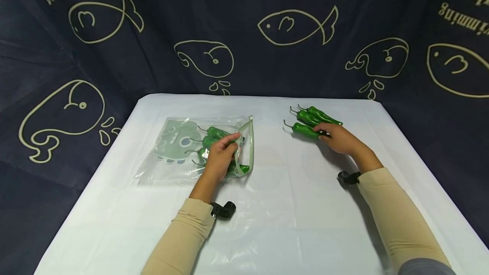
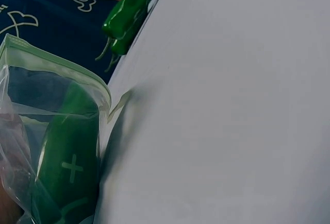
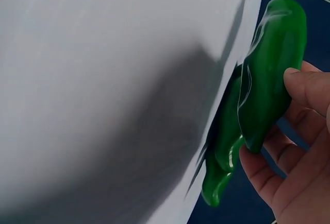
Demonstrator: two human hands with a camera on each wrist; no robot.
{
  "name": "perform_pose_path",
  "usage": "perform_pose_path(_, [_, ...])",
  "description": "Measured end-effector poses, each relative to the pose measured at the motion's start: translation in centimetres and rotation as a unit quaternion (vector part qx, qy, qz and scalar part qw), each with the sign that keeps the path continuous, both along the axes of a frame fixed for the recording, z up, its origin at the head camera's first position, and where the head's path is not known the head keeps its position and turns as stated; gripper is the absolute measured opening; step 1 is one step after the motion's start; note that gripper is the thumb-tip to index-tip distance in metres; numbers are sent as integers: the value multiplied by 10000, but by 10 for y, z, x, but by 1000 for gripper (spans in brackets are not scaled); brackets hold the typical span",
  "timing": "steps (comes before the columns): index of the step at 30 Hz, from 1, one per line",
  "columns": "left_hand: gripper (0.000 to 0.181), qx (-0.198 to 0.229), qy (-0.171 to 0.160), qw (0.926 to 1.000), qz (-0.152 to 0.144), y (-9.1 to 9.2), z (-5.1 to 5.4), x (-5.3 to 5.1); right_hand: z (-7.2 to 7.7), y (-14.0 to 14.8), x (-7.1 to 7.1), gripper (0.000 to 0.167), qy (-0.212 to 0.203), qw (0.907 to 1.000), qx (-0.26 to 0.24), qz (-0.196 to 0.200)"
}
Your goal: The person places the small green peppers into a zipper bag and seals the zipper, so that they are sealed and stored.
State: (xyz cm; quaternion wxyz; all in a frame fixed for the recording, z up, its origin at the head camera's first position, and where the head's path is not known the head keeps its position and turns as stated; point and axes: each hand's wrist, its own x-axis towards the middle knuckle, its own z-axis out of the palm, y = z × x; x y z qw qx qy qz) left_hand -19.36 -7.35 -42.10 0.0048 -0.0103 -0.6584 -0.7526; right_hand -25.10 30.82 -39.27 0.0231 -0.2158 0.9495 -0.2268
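On the left of the table lies a clear zip bag [image 1: 172,139] with a green print and several green chili peppers [image 1: 215,132] inside. My left hand [image 1: 218,158] grips the bag's plastic near its mouth, which gapes to the right; in the left wrist view its fingers are partly behind the film. At the right my right hand [image 1: 340,138] holds a green chili pepper [image 1: 303,129] near its tip, the thumb on one side and fingers on the other in the right wrist view. Two more green chili peppers [image 1: 308,117] lie just behind it.
A white cloth [image 1: 290,224] covers the table. Behind and beside it hangs a dark blue curtain [image 1: 244,67] with fish and whale outlines. Each wrist wears a small black camera [image 1: 225,210].
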Motion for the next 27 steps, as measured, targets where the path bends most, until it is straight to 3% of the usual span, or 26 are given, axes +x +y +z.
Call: perform_pose_path(27, [35, 12, 33, 10000, 59, 1, 0, -1, 13, -39, 20, 30, 271, 9973, -148, 671])
